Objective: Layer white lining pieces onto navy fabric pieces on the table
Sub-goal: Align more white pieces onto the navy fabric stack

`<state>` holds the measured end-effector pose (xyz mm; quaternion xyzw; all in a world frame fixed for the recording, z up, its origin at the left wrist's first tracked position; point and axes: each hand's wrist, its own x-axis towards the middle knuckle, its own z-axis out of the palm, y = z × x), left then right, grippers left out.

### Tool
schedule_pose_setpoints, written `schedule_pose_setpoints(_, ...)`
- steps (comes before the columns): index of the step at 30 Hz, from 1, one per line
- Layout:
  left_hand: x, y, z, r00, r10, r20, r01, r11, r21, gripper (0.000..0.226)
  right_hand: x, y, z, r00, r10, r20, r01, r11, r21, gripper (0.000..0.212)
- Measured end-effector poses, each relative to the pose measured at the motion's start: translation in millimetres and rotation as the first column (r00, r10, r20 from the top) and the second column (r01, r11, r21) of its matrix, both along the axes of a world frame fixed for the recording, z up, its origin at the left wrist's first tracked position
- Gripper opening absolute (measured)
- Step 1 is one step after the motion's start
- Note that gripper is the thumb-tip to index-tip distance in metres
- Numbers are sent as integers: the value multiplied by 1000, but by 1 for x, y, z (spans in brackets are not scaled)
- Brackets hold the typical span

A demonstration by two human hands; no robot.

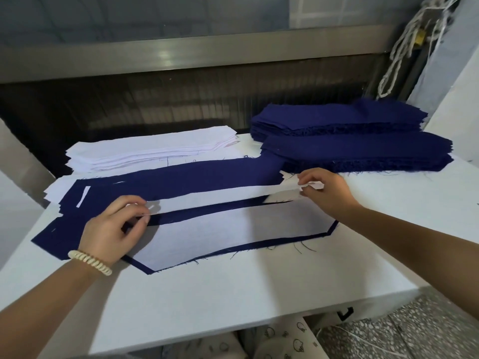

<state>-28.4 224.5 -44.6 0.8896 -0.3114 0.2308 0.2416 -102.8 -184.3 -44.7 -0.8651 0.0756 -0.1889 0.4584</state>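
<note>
A long white lining strip [223, 196] is stretched between my two hands just above a navy piece [197, 174] in the middle of the white table [233, 294]. My left hand [114, 233] pinches its left end. Its right end is pinched by my right hand [324, 190]. In front of it lies another navy piece [259, 246] with a white lining piece [220, 234] laid on top, navy showing as a border around it. At the left, under my left hand, more navy pieces [70, 203] are layered with white edges showing.
A stack of white lining pieces [145, 151] sits at the back left. Two stacks of navy pieces [350, 141] lie at the back right. A dark machine opening [181, 99] runs behind the table. White cords [404, 47] hang at the upper right. The table's front right corner ends over a speckled floor [414, 332].
</note>
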Motion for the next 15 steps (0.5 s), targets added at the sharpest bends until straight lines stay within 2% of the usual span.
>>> schedule_pose_setpoints(2,-8,2,0,999,-34,-21,33,999,-33,29,-6,-2,-3,999,31,-26,-32,997,-69,21)
schedule_pose_setpoints(5,-18,4,-3,997,-77,-22,77,997,5,32,-16,-7,-6,995,73,-64,-80,991,-108,19)
schedule_pose_setpoints(12,-25,9,-13,997,-53,-48,54,999,6,35,-25,-7,-14,995,77,-65,-85,989,-122,24)
schedule_pose_setpoints(15,-25,11,-13,984,-63,-169,50,995,-83,31,-28,-7,-16,994,82,-67,-91,986,-138,27)
